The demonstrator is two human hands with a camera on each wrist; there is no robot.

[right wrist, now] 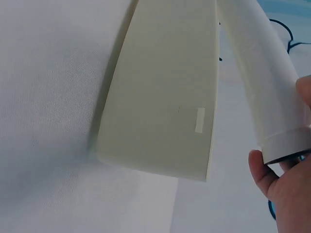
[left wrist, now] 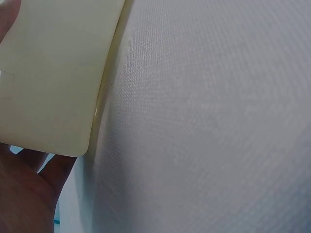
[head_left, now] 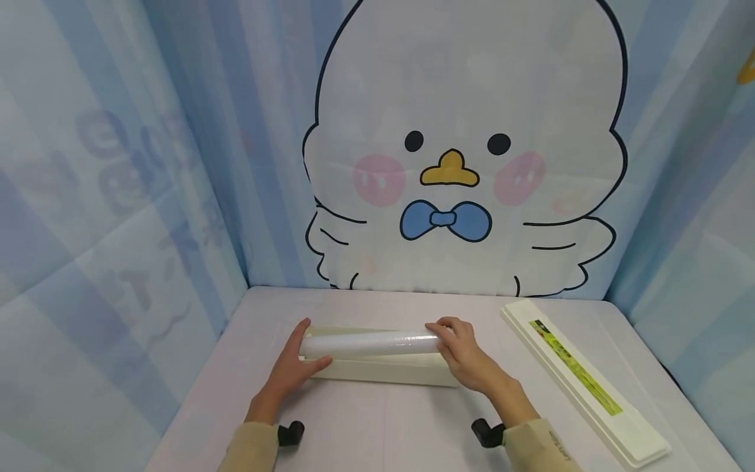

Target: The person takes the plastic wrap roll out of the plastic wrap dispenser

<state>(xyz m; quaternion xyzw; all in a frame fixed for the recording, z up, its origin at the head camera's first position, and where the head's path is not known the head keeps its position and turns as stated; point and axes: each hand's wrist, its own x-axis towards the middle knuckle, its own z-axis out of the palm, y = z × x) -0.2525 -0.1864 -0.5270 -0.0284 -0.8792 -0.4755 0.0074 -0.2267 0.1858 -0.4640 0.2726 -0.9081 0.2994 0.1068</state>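
A white roll of plastic wrap (head_left: 371, 343) lies lengthwise over the open top of a long cream box (head_left: 383, 370). Its right end is raised above the box, as the right wrist view also shows. My right hand (head_left: 466, 357) grips that right end, thumb on the near side and fingers over the top. At the box's left end, my left hand (head_left: 289, 367) holds the box, with the thumb at the front rim and the fingers round the end. The roll's left end sits between that thumb and the fingers.
To the right, a long cream lid (head_left: 590, 387) with a green and yellow label lies slantwise on the white table (head_left: 383, 432). Behind the table hangs a curtain (head_left: 283, 164) with a cartoon bird. More curtain stands close on both sides.
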